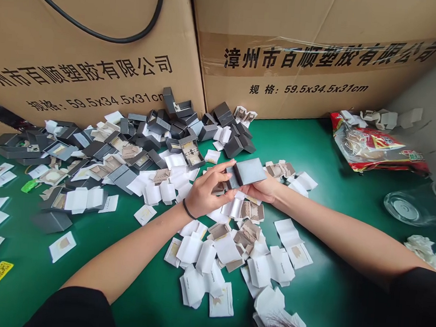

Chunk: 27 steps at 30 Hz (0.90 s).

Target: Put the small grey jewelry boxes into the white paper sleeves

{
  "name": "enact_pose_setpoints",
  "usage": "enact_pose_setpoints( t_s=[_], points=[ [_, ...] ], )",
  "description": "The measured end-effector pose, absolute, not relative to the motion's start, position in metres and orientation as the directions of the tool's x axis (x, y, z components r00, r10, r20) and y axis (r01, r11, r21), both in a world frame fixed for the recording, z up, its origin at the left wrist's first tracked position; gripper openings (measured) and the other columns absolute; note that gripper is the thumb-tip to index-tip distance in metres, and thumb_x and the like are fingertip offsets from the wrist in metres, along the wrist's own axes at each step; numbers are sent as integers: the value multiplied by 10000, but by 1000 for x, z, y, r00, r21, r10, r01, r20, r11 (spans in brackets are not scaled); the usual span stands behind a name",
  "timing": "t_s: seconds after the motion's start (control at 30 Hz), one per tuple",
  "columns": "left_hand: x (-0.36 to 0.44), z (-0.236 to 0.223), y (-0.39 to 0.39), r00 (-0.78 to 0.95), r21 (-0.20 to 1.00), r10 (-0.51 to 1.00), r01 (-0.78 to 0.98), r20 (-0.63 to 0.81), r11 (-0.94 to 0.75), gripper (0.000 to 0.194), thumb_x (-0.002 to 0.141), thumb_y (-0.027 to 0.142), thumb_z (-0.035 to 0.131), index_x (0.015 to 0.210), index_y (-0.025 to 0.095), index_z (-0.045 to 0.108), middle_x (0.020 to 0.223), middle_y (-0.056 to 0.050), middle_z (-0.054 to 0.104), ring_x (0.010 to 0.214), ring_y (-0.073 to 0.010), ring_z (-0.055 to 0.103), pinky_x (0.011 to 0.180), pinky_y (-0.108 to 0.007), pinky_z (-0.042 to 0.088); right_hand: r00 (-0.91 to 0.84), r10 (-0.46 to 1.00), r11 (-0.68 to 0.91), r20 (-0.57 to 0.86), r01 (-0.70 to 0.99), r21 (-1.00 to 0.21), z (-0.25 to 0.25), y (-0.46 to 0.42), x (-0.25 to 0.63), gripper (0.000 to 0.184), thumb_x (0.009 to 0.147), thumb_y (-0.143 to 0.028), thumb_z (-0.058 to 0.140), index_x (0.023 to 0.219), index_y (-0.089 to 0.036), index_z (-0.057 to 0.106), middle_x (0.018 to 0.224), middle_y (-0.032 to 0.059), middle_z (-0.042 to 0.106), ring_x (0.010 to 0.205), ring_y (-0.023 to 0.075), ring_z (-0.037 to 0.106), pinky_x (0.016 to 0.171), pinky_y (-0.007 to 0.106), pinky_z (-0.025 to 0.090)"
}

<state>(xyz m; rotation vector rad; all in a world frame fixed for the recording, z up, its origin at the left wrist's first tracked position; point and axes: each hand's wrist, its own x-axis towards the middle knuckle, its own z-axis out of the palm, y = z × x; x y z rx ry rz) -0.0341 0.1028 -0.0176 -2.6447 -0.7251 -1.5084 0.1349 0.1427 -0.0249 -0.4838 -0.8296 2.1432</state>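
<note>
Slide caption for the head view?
Left hand and right hand hold a dark box over scattered white papers on a green table.

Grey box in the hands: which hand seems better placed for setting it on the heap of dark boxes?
Probably the left hand: it touches the grey box and is nearer the heap's middle than the right hand.

At the centre of the frame, the left hand [206,193] and right hand [265,188] grip a small dark box [253,171] above a green table [349,205]. White card pieces [227,249] spread below them, dark boxes [157,125] heap at left, and cardboard cartons [325,21] fill the top.
</note>
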Motion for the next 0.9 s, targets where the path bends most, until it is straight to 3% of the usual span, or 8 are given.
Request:
enact_pose_setpoints(
  t_s=[0.13, 0.33, 0.47, 0.6, 0.8, 0.9],
  points=[
    [-33, -19, 104, 336, 222, 387, 437, 859, -872, 563, 703, 287, 750, 1128, 123, 420, 1115, -166, 575, 1063, -196, 592, 823, -266, 535, -631, 775, -387, 25, -506, -771, -30, 136, 129, 345, 579, -210, 793, 830, -112, 578, 752, 18, 601, 682, 109, 575, 704, 265, 525],
    [-33, -15, 104, 400, 8, 283, 566, 872, -824, 531, 732, 229, 722, 1210, 120, 516, 1093, -136, 567, 1032, -175, 575, 906, -276, 498, -566, 823, -238, 53, -428, -872, -31, 134, 126, 315, 677, -202, 683, 954, -117, 560, 803, 20, 604, 667, 111, 573, 595, 240, 505],
    [-37, -16, 107, 365, 63, 361, 623, 858, -780, 506, 761, 247, 696, 1223, 124, 530, 1145, -132, 563, 1112, -179, 553, 971, -271, 465, -627, 765, -164, 148, -412, -896, -27, 134, 131, 312, 681, -139, 660, 955, -131, 511, 703, -12, 578, 588, 93, 537, 603, 237, 471],
    [-41, -15, 109, 349, 107, 379, 598, 857, -794, 541, 790, 351, 645, 1268, 134, 511, 1202, -136, 553, 1161, -186, 530, 1011, -290, 442, -641, 742, -136, 195, -429, -893, -27, 134, 132, 306, 706, -219, 694, 914, -110, 497, 720, 0, 570, 643, 85, 527, 669, 236, 455],
    [-42, -14, 108, 359, 84, 380, 623, 853, -778, 494, 822, 363, 612, 1263, 165, 507, 1173, -129, 546, 1120, -186, 547, 966, -308, 475, -504, 815, 191, 285, -232, -954, -30, 135, 126, 199, 727, -156, 555, 903, -132, 465, 718, -13, 523, 631, 97, 497, 631, 241, 420],
    [-41, -12, 109, 392, 15, 344, 641, 853, -767, 460, 835, 303, 610, 1257, 167, 490, 1165, -132, 522, 1133, -190, 527, 961, -321, 475, -413, 812, 446, 411, -14, -895, -22, 140, 130, 245, 722, -161, 509, 964, -127, 493, 867, 33, 531, 740, 124, 492, 660, 252, 417]
  ],
)
